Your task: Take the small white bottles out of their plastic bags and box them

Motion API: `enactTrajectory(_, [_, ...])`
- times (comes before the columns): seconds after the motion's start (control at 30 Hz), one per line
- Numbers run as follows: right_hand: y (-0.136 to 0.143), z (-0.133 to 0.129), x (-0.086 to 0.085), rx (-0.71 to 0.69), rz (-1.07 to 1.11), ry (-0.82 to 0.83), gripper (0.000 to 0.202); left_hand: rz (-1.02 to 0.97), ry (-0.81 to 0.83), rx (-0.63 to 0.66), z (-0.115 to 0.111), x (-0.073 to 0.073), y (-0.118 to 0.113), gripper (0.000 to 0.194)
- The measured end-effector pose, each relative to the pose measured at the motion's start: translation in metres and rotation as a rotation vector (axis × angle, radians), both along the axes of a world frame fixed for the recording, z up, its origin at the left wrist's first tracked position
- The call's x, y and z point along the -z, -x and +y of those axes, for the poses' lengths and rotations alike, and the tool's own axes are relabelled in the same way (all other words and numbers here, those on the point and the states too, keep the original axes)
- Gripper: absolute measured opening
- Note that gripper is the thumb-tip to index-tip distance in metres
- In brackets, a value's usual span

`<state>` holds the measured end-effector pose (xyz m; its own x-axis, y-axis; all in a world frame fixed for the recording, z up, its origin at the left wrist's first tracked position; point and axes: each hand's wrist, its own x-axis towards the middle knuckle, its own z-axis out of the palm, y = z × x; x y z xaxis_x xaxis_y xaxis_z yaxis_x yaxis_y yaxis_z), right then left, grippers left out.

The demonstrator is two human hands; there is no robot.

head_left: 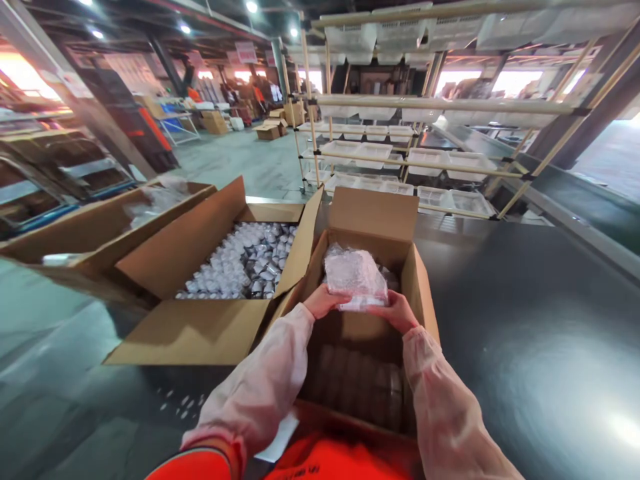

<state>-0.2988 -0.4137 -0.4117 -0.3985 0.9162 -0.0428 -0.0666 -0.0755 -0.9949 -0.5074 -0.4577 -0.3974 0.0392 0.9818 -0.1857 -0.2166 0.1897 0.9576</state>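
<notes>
Both my hands hold a white package in clear plastic wrap above an open cardboard box. My left hand is closed on its left near corner, thumb along the front. On the right near corner my right hand grips it the same way. Below, in the shaded near part of the box, lie rows of rounded wrapped items. More clear plastic shows behind the package, its contents partly hidden. Just left stands another open box, filled with many small white and silvery pieces.
A further carton with clear plastic in it stands at far left. Beyond the dark work table rises a rack with white trays. A conveyor runs along the right. Cartons and people are in the distance.
</notes>
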Motion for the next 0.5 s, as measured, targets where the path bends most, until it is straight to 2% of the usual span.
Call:
enactTrajectory(0.1, [0.005, 0.0, 0.002, 0.04, 0.045, 0.086, 0.042, 0.052, -0.054, 0.031, -0.003, -0.011, 0.002, 0.04])
enactTrajectory(0.2, [0.005, -0.003, -0.001, 0.01, 0.086, 0.131, 0.045, 0.173, -0.118, 0.034, -0.003, -0.016, -0.001, 0.034])
enactTrajectory(0.33, [0.006, -0.006, -0.009, -0.036, 0.149, 0.082, 0.056, 0.224, -0.103, -0.037, 0.001, -0.011, 0.001, 0.039])
enactTrajectory(0.5, [0.016, -0.006, -0.002, 0.085, 0.14, 0.058, 0.052, 0.206, -0.075, -0.079, 0.005, -0.006, 0.004, 0.042])
